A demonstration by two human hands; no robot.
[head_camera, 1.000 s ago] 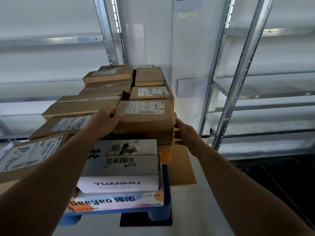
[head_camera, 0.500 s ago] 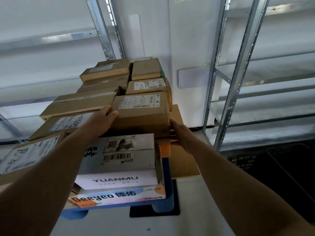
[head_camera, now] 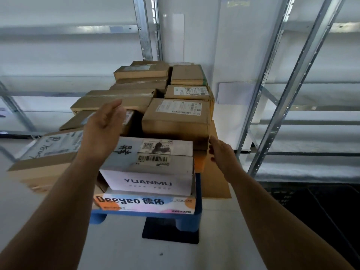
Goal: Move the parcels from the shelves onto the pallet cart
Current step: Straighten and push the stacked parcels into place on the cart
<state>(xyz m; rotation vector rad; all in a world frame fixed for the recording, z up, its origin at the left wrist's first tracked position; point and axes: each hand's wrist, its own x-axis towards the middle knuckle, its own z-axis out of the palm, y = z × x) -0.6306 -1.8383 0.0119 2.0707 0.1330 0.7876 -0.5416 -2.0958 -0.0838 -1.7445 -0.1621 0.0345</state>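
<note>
Several cardboard parcels are stacked on a blue pallet cart (head_camera: 191, 221). A brown parcel (head_camera: 176, 118) with a white label lies on top of the stack, above a white YUANMU box (head_camera: 150, 168) and a Deeyeo box (head_camera: 144, 203). My left hand (head_camera: 103, 125) hovers open to the left of the brown parcel, fingers straight, touching nothing. My right hand (head_camera: 221, 152) hangs open just off the parcel's near right corner, holding nothing.
Metal shelf racks (head_camera: 292, 78) stand to the right and behind, their visible boards bare. More brown parcels (head_camera: 140, 72) fill the far end of the cart. A large labelled parcel (head_camera: 46, 152) lies at the cart's left. A flat cardboard sheet (head_camera: 214, 182) leans beside the cart.
Both hands have let go of the brown parcel and drawn back from it. The parcel stays on top of the stack.
</note>
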